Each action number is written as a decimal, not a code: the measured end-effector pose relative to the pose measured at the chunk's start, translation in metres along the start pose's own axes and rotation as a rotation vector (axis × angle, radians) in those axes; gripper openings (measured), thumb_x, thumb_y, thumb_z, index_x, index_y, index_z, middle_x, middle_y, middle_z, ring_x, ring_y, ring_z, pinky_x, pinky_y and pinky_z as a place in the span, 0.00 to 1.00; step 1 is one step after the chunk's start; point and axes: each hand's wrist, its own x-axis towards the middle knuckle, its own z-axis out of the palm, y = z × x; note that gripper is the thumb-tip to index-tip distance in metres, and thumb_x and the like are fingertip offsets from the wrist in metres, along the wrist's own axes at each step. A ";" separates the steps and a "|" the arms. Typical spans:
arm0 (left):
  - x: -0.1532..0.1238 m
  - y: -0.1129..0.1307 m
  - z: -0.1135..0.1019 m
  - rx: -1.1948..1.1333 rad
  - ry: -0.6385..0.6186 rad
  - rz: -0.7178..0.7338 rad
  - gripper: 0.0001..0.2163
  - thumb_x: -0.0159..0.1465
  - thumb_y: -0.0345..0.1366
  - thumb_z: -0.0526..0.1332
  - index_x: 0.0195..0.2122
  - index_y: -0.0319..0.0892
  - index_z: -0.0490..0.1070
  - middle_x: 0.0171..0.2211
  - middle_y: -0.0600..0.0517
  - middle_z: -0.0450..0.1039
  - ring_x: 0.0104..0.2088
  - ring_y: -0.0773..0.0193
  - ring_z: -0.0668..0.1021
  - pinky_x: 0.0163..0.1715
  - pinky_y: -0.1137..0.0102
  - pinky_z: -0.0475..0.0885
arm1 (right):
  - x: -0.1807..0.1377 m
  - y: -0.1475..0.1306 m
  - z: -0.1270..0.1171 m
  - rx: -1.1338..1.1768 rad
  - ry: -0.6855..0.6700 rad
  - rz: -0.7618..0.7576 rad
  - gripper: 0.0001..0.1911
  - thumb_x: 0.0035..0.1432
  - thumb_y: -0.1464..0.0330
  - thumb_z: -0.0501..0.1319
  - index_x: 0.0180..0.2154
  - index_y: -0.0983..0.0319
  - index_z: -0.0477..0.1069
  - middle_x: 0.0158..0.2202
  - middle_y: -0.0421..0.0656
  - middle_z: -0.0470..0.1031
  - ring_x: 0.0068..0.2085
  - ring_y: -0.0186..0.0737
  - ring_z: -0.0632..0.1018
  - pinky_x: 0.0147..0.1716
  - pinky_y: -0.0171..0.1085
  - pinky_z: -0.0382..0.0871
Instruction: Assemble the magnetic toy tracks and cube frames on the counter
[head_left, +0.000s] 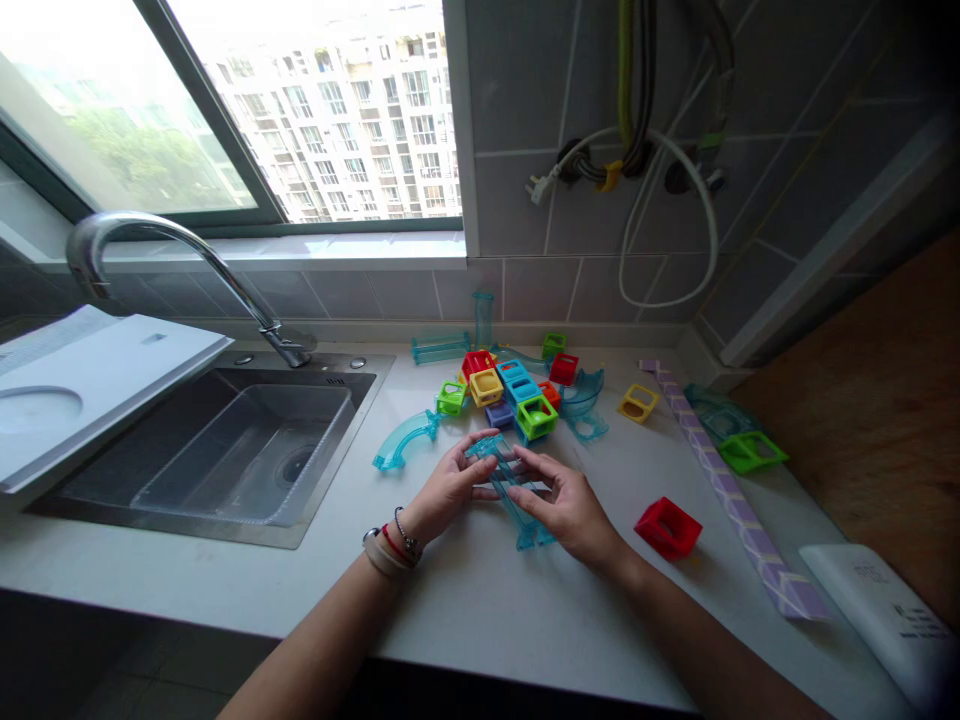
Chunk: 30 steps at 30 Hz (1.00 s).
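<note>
Over the middle of the white counter, my left hand (pixel 459 472) and my right hand (pixel 556 497) hold a clear blue plastic track piece (pixel 511 497) between them. My left thumb and fingers close on its far end; the right fingers grip its side. Just beyond lies a pile of hollow cubes: a green cube (pixel 536 417), light blue cubes (pixel 517 380), a yellow cube (pixel 486 387) and a red cube (pixel 478 364). A curved clear blue track (pixel 407 440) rests left of the pile, and another curved piece (pixel 582 392) is at its right.
A sink (pixel 247 450) with a faucet (pixel 187 240) is at left, a white board (pixel 112 380) over its edge. A red cube (pixel 668 528), a yellow cube (pixel 638 403), a purple strip (pixel 727 480) and a white device (pixel 877 610) lie at right. Cables (pixel 637 150) hang above.
</note>
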 end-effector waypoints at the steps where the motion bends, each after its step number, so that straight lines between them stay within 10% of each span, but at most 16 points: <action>1: 0.000 -0.001 -0.001 -0.007 -0.003 -0.001 0.28 0.61 0.42 0.69 0.61 0.45 0.63 0.53 0.39 0.76 0.50 0.46 0.81 0.42 0.62 0.78 | 0.000 0.000 0.000 0.013 0.018 0.013 0.32 0.53 0.59 0.71 0.58 0.61 0.71 0.50 0.49 0.75 0.49 0.47 0.78 0.46 0.43 0.77; 10: -0.003 0.002 -0.001 -0.066 -0.159 -0.042 0.27 0.60 0.39 0.71 0.59 0.44 0.64 0.60 0.35 0.69 0.54 0.43 0.78 0.47 0.58 0.75 | -0.001 -0.018 -0.010 0.118 0.132 0.041 0.20 0.62 0.51 0.61 0.44 0.61 0.70 0.31 0.39 0.74 0.23 0.34 0.75 0.24 0.36 0.73; 15: -0.003 0.000 0.005 0.024 -0.038 0.033 0.25 0.58 0.38 0.72 0.55 0.44 0.67 0.58 0.37 0.72 0.51 0.42 0.80 0.41 0.62 0.78 | -0.001 -0.015 -0.017 -0.095 -0.048 0.007 0.23 0.70 0.54 0.48 0.51 0.60 0.73 0.37 0.42 0.74 0.33 0.36 0.76 0.36 0.37 0.73; 20: -0.004 -0.006 0.013 0.038 0.078 0.137 0.27 0.53 0.36 0.75 0.53 0.43 0.68 0.50 0.41 0.78 0.43 0.50 0.83 0.38 0.63 0.79 | -0.004 -0.012 -0.010 -0.414 0.032 -0.224 0.24 0.70 0.60 0.54 0.64 0.55 0.64 0.52 0.46 0.73 0.52 0.44 0.75 0.54 0.42 0.69; 30: -0.007 -0.004 0.013 -0.014 0.038 0.118 0.26 0.53 0.33 0.75 0.51 0.43 0.70 0.44 0.48 0.78 0.38 0.59 0.81 0.34 0.70 0.78 | -0.007 -0.014 -0.010 -0.534 -0.083 -0.257 0.34 0.61 0.60 0.66 0.66 0.53 0.60 0.59 0.48 0.72 0.58 0.50 0.74 0.58 0.48 0.68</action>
